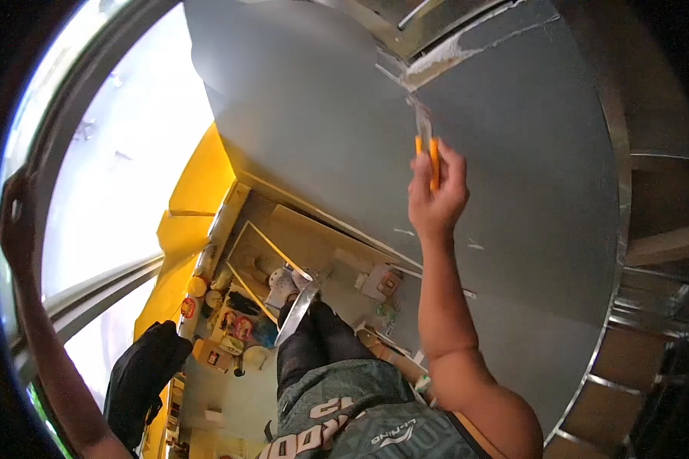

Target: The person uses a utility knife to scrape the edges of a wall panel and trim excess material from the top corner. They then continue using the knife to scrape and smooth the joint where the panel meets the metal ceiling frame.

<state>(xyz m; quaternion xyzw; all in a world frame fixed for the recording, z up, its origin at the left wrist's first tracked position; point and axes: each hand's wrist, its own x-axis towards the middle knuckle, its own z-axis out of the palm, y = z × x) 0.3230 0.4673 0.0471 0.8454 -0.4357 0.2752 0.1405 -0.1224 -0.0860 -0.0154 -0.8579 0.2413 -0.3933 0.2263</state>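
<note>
My right hand (pixel 440 191) is raised in front of a dark grey wall panel (pixel 513 199), fingers closed around an orange-handled hand tool (pixel 434 162). The tool has two orange grips and a slim metal head, but its exact kind I cannot tell. Its metal tip points up toward a ragged seam (pixel 436 65) where white filler shows along the panel's edge. Far to the left, my left hand (pixel 17 218) is in shadow, wrapped round the window frame (pixel 61 122).
Under me stands a ladder with yellow rails (pixel 272 249) and a metal top (pixel 295 314). A black bag or cloth (pixel 145 375) hangs by the window, near yellow sheeting (pixel 199 176). Boxes, jars and packets (pixel 233 329) clutter the floor below. Metal framing (pixel 616 314) runs up the right side.
</note>
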